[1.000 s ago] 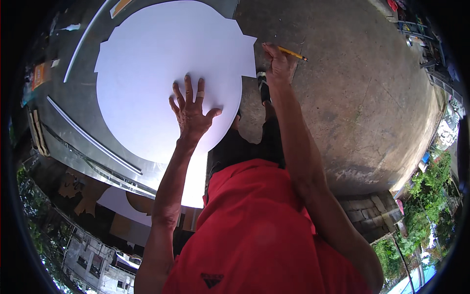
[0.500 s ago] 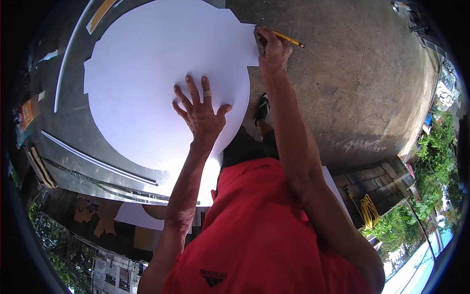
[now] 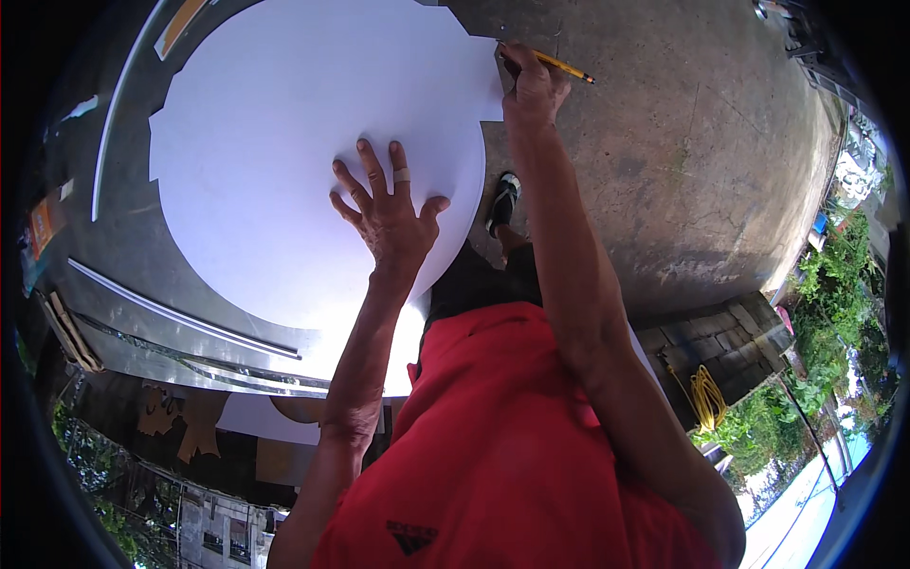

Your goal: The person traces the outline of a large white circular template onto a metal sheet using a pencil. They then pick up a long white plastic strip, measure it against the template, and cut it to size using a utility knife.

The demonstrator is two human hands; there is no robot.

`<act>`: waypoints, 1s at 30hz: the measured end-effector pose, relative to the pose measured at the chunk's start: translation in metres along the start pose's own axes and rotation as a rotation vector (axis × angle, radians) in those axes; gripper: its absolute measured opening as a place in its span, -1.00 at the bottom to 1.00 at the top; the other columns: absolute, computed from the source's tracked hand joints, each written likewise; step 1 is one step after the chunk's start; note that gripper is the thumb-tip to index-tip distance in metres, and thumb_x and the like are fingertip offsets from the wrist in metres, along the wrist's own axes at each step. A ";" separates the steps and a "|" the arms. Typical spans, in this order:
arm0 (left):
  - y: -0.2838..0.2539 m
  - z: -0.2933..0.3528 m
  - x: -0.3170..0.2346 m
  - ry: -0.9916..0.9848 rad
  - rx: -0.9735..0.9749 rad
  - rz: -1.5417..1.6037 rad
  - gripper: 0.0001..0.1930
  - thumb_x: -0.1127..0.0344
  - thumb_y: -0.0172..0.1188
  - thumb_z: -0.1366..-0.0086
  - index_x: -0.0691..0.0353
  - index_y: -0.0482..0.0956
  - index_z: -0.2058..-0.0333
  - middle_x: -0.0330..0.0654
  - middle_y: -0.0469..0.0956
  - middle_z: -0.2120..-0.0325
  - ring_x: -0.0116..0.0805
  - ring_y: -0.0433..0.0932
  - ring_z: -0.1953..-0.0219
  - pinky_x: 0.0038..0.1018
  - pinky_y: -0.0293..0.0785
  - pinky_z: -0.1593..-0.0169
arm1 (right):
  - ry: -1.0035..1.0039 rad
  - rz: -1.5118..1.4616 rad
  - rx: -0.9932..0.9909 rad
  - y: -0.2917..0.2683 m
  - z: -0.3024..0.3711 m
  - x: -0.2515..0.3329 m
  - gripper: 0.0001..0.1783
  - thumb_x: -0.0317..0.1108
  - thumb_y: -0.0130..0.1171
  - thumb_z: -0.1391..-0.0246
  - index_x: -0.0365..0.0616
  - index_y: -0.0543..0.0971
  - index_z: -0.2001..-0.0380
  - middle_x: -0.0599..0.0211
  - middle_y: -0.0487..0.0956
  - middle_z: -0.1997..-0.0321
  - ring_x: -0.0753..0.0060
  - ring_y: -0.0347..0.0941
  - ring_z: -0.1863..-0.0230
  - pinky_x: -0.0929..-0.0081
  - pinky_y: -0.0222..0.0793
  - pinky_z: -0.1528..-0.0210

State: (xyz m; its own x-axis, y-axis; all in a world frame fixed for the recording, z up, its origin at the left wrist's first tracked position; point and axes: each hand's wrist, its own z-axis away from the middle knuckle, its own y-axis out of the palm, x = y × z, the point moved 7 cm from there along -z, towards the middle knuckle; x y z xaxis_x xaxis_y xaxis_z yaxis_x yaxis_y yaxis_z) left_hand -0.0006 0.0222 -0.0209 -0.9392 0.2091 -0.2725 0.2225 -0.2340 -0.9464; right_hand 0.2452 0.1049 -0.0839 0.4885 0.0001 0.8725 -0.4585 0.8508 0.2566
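A large white sheet (image 3: 284,161), roughly round with angular tabs along its edge, lies flat on a metal-topped table (image 3: 123,228). My left hand (image 3: 387,213) presses on it with the fingers spread, a light band wrapped round one finger. At the tab on the sheet's right side, my right hand (image 3: 533,87) grips a yellow pencil (image 3: 567,68). The pencil's dark end sticks out to the right; its tip, by the tab's upper corner, is mostly hidden by my fingers.
Thin white strips (image 3: 180,311) lie on the table left of the sheet, with another long strip (image 3: 112,123) farther up. Concrete floor (image 3: 682,142) stretches to the right. A coiled yellow rope (image 3: 706,398) hangs by stacked blocks (image 3: 725,346) at the lower right.
My view has shifted slightly, so the sheet and table sit a little more to the left. Both hands keep nearly the same places, the right still on the pencil at the tab.
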 end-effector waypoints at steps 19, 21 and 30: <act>0.002 0.000 -0.001 -0.008 -0.012 -0.001 -0.01 -0.14 0.40 0.01 0.01 0.12 -0.35 0.13 -0.15 -0.40 0.51 -0.19 -0.35 0.44 -0.01 -0.13 | -0.046 0.002 0.034 -0.009 0.006 -0.006 -0.79 -0.60 0.31 0.21 -0.46 0.58 0.40 0.12 0.63 0.38 0.25 0.60 0.35 0.41 0.53 0.16; 0.002 0.001 -0.001 -0.005 -0.016 0.003 0.00 -0.13 0.41 0.01 0.01 0.13 -0.35 0.13 -0.15 -0.40 0.51 -0.19 -0.35 0.44 -0.01 -0.13 | -0.034 -0.037 0.075 -0.009 0.004 -0.007 -0.79 -0.61 0.31 0.20 -0.45 0.58 0.40 0.10 0.63 0.38 0.24 0.60 0.35 0.40 0.54 0.14; 0.002 0.002 -0.001 -0.017 -0.027 0.021 -0.01 -0.12 0.44 0.05 0.03 0.19 -0.33 0.12 -0.13 -0.40 0.52 -0.18 -0.34 0.44 -0.02 -0.15 | 0.016 0.132 0.429 -0.001 0.001 0.019 -0.79 -0.55 0.35 0.19 -0.39 0.62 0.39 0.14 0.65 0.36 0.30 0.60 0.28 0.43 0.52 0.09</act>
State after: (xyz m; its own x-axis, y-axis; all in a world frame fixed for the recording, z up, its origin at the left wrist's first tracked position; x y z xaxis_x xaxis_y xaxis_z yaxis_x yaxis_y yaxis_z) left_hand -0.0001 0.0201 -0.0219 -0.9386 0.1877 -0.2893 0.2489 -0.2119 -0.9451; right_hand 0.2544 0.1032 -0.0671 0.4148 0.1048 0.9038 -0.7827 0.5477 0.2957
